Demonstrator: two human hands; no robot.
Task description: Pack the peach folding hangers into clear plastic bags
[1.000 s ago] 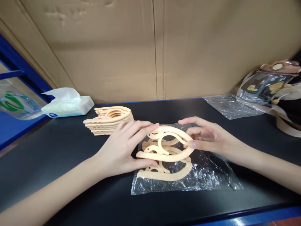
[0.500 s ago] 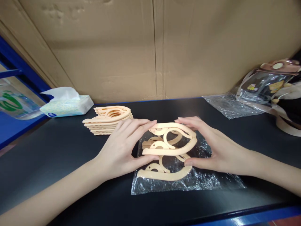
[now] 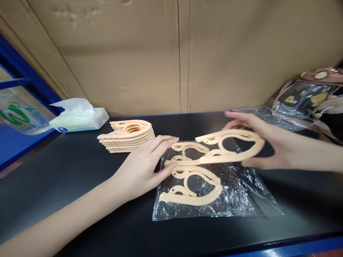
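Note:
My right hand [image 3: 257,139] grips the rounded end of a beige folding clothes hanger [image 3: 238,157], thumb on the near side and fingers at the far side. The folded hanger is above the right part of a clear plastic bag [image 3: 238,200]. Two more folded hangers lie side by side at the bag, the nearer one [image 3: 198,201] seen whole and the farther one [image 3: 191,144] partly covered. My left hand [image 3: 144,164] rests at the bag's left edge with thumb and fingers apart, fingertips touching the farther hanger's left end.
A neat stack of several folded hangers [image 3: 128,137] stands behind my left hand. Farther left are a tissue pack [image 3: 80,119] and a clear bottle [image 3: 24,114]. At the back right, a strapped drink bottle [image 3: 302,98] stands by another plastic bag [image 3: 257,114]. Cardboard [image 3: 120,64] backs the black table [image 3: 80,178].
My right hand has moved right and back with the hanger, pulling it off the farther hanger below. My left hand has stayed nearly in place, and the hanger has left its fingers.

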